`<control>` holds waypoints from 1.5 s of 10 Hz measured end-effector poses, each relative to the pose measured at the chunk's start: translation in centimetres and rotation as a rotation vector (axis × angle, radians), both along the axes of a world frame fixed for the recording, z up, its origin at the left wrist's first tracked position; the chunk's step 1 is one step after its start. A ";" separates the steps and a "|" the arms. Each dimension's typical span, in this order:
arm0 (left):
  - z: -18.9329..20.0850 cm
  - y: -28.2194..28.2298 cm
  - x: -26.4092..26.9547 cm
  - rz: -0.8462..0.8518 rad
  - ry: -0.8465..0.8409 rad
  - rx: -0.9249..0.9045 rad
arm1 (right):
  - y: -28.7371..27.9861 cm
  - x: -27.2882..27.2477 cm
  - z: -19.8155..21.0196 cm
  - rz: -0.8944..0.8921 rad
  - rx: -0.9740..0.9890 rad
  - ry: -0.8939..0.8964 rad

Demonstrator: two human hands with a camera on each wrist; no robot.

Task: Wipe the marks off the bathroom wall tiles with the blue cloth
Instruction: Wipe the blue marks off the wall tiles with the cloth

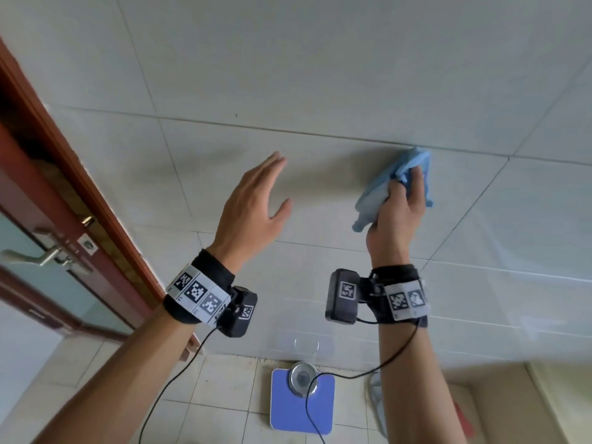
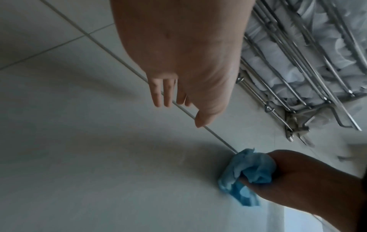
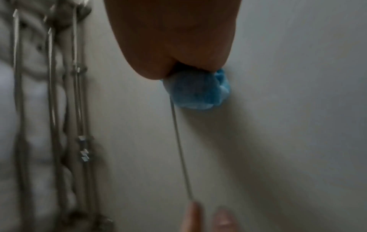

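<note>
Blue cloth (image 1: 378, 193), one piece only, is bunched in the right hand (image 1: 395, 219) and pressed against the wall tiles (image 1: 320, 75). Its long axis runs from a loose lower corner beside the heel of that hand up to a crumpled tip that touches the horizontal grout line (image 1: 288, 131) on the wall. That tip points up and slightly to the right in the head view. In the left wrist view the cloth (image 2: 250, 171) meets the same line at its upper end, with a flap hanging below the fingers. The right hand's fingers are curled round the cloth, clenching it, with folds bulging out between thumb and fingers.

The left hand (image 1: 253, 203) holds nothing: its four fingers are straight and close together, the thumb spread apart. It is raised just below the grout line, well to the left of the cloth. Whether its palm touches the tile cannot be told.

Two wrists each carry one black band with a camera and a trailing cable. Far below the grout line, on the floor, lies one blue bathroom scale (image 1: 302, 402). Left of the left hand stands one brown door frame (image 1: 80, 174) with one metal door handle (image 1: 35, 256). A metal wire rack (image 2: 309, 75) holding white fabric is fixed to the wall above the grout line.
</note>
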State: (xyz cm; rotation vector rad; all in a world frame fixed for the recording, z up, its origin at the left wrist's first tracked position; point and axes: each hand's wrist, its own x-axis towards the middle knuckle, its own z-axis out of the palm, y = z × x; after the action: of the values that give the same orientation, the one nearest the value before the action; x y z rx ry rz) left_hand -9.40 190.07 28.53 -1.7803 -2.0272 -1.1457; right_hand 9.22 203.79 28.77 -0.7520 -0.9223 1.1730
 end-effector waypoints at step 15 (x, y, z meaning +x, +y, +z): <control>-9.5 -59.0 -24.0 0.921 -1.063 0.272 | -52.3 -45.7 -5.3 1.785 -0.330 -0.668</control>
State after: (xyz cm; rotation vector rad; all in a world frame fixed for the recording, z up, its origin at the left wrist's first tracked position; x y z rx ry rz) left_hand -33.38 131.07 19.00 0.1178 -2.4648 -1.9964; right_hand -36.47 151.49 23.45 -0.4294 -2.1464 2.7308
